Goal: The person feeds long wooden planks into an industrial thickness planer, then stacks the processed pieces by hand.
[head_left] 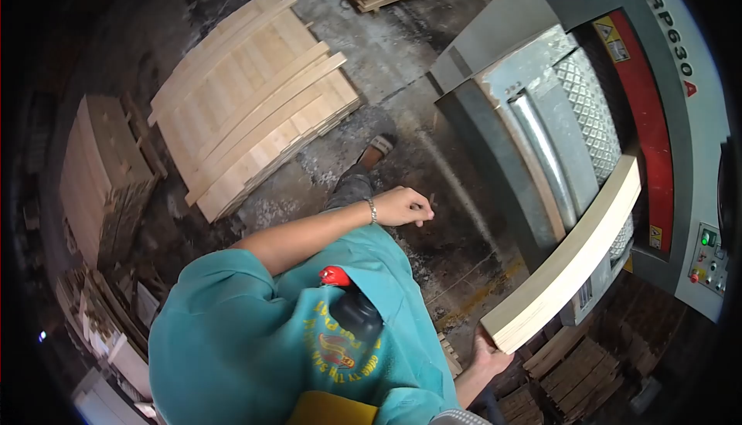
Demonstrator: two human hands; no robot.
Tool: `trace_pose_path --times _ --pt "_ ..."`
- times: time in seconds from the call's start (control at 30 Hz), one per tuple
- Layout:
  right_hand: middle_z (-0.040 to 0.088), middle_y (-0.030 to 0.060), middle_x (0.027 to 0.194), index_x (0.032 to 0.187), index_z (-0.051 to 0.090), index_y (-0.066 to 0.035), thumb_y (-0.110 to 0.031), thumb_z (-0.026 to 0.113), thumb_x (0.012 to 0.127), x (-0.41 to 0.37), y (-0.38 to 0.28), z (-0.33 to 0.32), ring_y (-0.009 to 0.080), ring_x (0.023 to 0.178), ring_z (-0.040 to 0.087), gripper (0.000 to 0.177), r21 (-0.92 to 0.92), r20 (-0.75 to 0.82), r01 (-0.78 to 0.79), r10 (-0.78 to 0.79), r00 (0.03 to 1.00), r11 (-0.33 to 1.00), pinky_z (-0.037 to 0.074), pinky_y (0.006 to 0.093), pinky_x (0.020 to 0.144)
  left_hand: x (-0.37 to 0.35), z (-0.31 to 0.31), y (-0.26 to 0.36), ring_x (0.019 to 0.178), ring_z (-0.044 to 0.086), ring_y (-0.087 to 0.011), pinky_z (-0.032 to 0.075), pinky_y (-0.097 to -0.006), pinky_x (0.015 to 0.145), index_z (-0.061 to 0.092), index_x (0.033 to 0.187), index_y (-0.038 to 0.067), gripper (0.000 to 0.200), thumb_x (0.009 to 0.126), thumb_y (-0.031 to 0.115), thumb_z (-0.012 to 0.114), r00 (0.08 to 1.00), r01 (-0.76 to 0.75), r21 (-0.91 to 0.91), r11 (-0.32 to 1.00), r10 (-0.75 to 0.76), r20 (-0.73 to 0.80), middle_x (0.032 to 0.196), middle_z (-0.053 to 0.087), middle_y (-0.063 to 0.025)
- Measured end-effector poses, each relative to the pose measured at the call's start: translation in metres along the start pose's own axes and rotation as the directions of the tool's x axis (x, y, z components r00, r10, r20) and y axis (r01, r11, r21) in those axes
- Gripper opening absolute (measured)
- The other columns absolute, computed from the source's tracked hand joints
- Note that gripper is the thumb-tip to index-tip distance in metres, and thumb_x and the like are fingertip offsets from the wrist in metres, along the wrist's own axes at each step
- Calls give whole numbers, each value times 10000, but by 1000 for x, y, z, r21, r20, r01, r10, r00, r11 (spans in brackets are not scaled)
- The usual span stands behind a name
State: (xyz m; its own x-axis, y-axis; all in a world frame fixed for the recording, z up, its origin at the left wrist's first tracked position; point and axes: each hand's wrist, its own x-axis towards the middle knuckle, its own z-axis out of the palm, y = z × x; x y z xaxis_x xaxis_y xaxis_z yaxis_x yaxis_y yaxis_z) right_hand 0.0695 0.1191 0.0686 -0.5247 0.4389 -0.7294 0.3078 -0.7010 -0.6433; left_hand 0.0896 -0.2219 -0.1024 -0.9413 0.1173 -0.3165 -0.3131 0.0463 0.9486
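Head view: a person in a teal shirt stands by a big grey machine (665,46) on the right of the frame. A long curved board (572,259) lies on the machine's metal bed, with its far end at the mouth by the shiny roller (545,158). The right hand (491,359), at the lower right, grips the near end of the board, thumb on its side and the other fingers tucked behind. The left hand (402,207), in the middle, hangs in the air with fingers curled in, holding nothing. More boards (255,100) lie on the floor at the upper left. This looks like the feeding step. The next move calls for a straight, steady push, with fingers kept away from the mouth.
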Motion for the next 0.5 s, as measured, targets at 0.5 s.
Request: trace_pose_path --times 0.5 --pt "609 132 1235 1197 554 -59 -619 476 924 51 121 -44 278 1134 570 628 -519 187 -59 181 966 853 463 478 916 -168 -36 -81 897 710 -156 538 -293 811 697 1065 13 238 930 189 611 831 113 -149 982 -176 -528 990 739 -85"
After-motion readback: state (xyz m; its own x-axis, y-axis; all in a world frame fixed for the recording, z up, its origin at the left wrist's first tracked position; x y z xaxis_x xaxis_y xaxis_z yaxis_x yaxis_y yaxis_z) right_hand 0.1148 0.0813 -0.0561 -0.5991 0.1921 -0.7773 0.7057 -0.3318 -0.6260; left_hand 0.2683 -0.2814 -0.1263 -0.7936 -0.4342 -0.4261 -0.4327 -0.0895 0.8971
